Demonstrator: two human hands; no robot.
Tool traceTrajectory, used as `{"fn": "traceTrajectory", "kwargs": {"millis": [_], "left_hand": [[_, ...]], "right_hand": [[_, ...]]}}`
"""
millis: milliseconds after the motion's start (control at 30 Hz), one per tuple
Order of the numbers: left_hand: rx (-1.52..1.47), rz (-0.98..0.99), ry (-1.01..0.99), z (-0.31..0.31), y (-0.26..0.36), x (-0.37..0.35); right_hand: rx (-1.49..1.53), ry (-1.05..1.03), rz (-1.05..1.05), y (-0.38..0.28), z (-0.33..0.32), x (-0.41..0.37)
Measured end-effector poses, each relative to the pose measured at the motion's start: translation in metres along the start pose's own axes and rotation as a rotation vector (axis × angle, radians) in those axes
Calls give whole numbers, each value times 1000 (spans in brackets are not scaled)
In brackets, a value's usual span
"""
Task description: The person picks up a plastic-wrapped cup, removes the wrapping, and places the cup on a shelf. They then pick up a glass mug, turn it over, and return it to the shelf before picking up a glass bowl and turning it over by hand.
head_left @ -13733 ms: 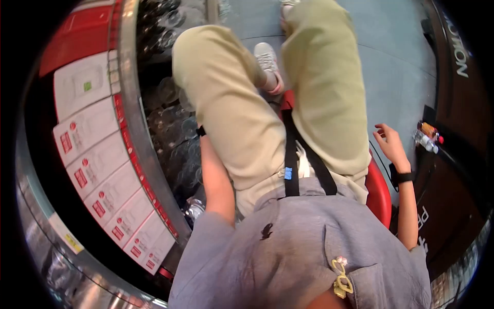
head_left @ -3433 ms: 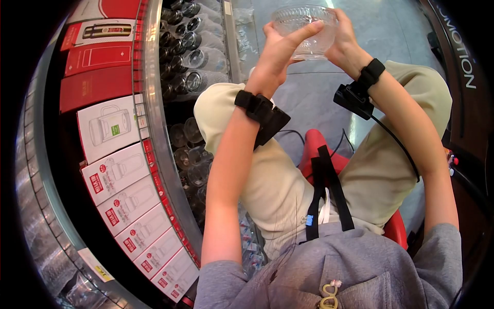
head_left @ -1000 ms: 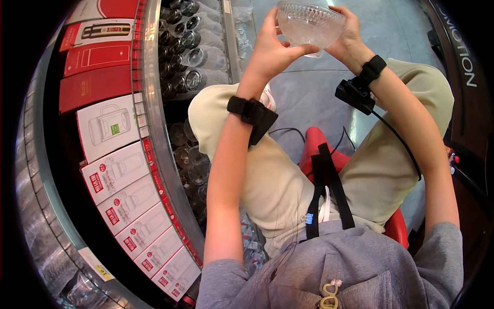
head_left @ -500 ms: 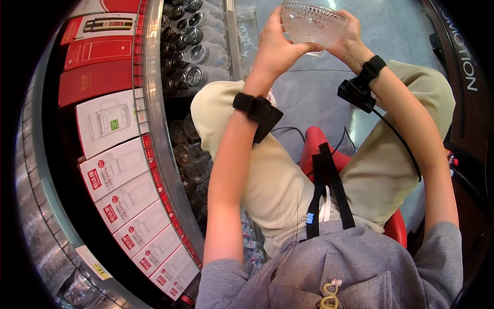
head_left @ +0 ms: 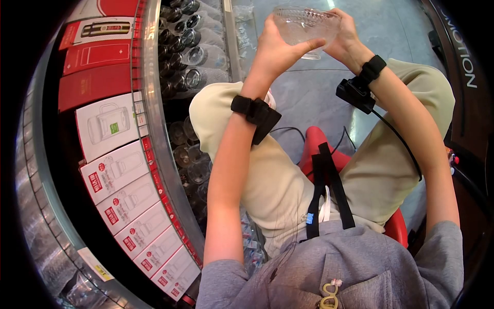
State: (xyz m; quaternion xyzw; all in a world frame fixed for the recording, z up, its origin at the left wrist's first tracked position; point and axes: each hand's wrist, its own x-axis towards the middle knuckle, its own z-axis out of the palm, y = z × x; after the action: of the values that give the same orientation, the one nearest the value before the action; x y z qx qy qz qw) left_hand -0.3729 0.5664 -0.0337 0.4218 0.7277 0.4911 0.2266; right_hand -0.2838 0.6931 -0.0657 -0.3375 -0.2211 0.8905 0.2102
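Note:
A clear glass bowl (head_left: pixel 304 26) with a patterned rim is held up at the top of the head view, tilted. My left hand (head_left: pixel 278 47) grips its left side, the thumb lying across the lower part. On the right side, my right hand (head_left: pixel 346 37) holds the bowl, its fingers partly hidden behind the glass. Black straps with small devices are on both wrists.
Boxes (head_left: pixel 105 123) with jug pictures line a shelf at the left, behind a metal rail (head_left: pixel 154 103). Several glass jars (head_left: pixel 198 55) stand on a lower shelf. A red stool (head_left: pixel 315 138) shows between my knees. A dark panel (head_left: pixel 476 118) stands at the right.
The bowl has tipped and shifted slightly left and down. My left thumb now lies across the glass, and both hands have turned a little with it.

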Motion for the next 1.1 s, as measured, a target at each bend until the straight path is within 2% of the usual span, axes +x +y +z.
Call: {"fn": "traceTrajectory", "kwargs": {"millis": [133, 233, 433, 533, 833, 1100], "left_hand": [[22, -32, 5, 1, 2, -1], [-113, -63, -65, 4, -10, 3], [-132, -242, -149, 3, 1, -1], [-173, -253, -144, 3, 17, -3], [-103, -337, -131, 7, 9, 1], [-252, -366, -104, 9, 3, 1]], "right_hand": [[-20, 24, -3, -1, 3, -3], [-15, 62, 9, 0, 8, -7], [4, 105, 53, 0, 11, -12], [12, 104, 69, 0, 9, -11], [23, 102, -29, 2, 6, -9], [45, 100, -18, 6, -1, -2]]}}
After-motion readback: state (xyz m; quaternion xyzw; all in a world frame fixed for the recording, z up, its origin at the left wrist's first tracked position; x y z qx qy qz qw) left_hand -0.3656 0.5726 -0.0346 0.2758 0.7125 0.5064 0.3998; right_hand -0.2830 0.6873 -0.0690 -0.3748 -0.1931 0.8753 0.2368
